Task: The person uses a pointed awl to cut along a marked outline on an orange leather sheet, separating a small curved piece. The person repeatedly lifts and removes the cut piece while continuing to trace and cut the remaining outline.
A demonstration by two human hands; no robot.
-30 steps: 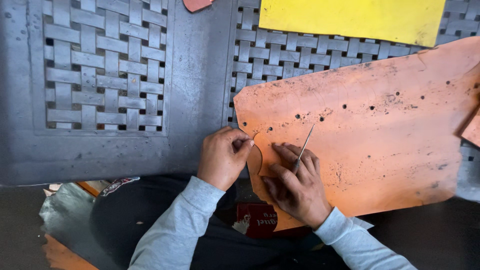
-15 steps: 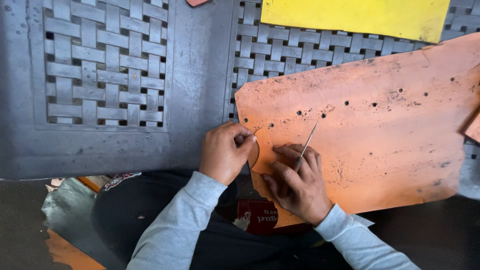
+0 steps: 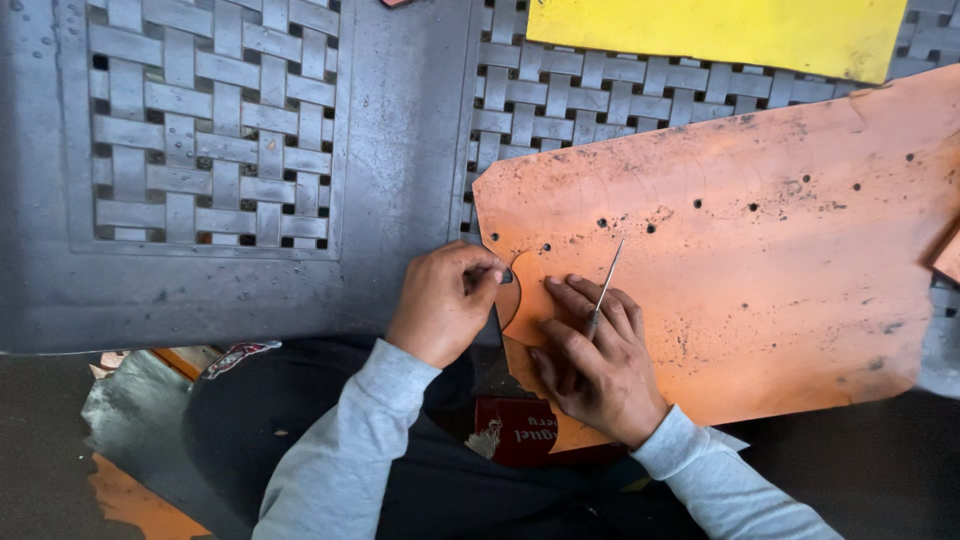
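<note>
Orange sheet (image 3: pixel 760 290), pitted with small holes, lies on a dark woven-pattern table (image 3: pixel 210 150), filling the head view from centre to 3 o'clock. The right hand (image 3: pixel 595 360) presses flat on it, a thin metal tool (image 3: pixel 603 290) between its fingers. At 9 o'clock of it, the left hand (image 3: pixel 445 300) pinches the sheet's edge. A yellow sheet (image 3: pixel 720 35) lies at 12 o'clock.

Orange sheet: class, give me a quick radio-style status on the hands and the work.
Left hand pinching orange sheet at its cut edge. Right hand flat on sheet, thin metal tool between fingers. Nothing blocking.
</note>
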